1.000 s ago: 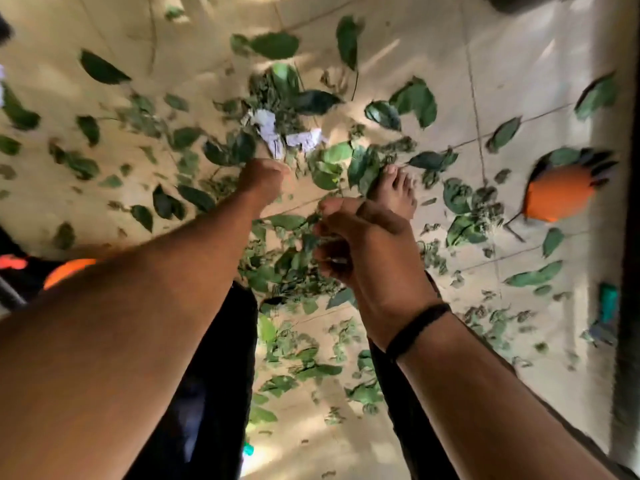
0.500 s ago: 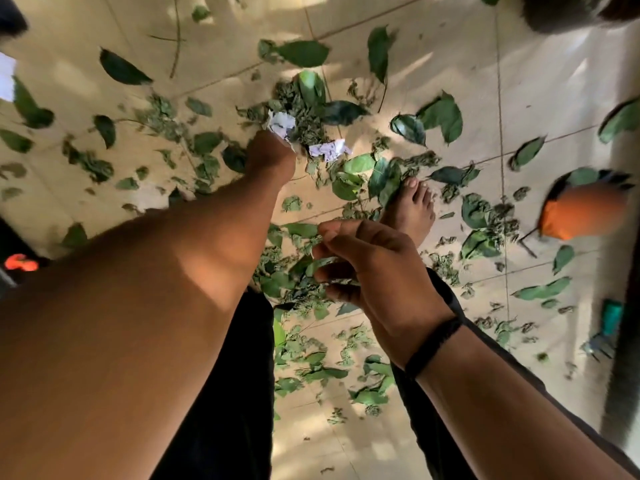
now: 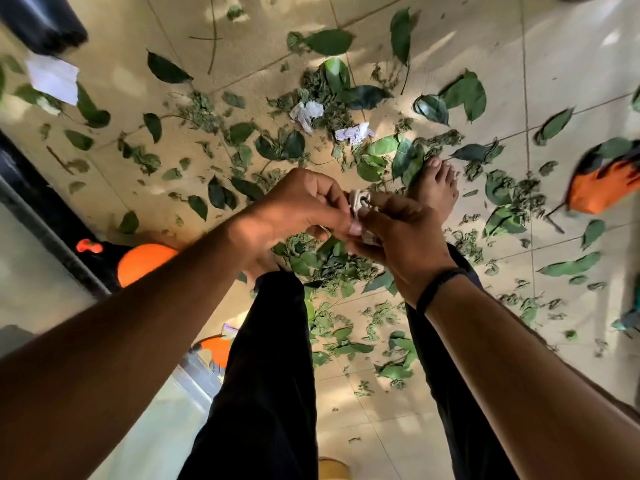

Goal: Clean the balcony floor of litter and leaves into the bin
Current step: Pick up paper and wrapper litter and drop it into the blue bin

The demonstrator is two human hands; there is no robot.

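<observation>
My left hand (image 3: 298, 209) and my right hand (image 3: 398, 233) meet in the middle of the view, above my legs. Together they pinch a small crumpled scrap of pale paper (image 3: 358, 202) between their fingertips. More of the scrap bulges below my right hand's fingers. Green leaves (image 3: 325, 261) and dry crumbs of leaf lie scattered over the beige tiled floor (image 3: 571, 57). Two crumpled white paper scraps (image 3: 306, 112) (image 3: 353, 133) lie in the leaf heap further ahead. A flat white paper (image 3: 53, 76) lies at the far left. No bin is clearly in view.
My bare right foot (image 3: 434, 188) stands among the leaves. An orange and black object (image 3: 602, 185) lies at the right edge. An orange round object (image 3: 143, 259) sits by a dark frame (image 3: 52, 223) at the left. A dark object (image 3: 38, 19) fills the top left corner.
My left hand has come back from the leaf heap ahead, carrying a paper scrap, and joined my right hand. Both now pinch the scrap together. The camera has tilted.
</observation>
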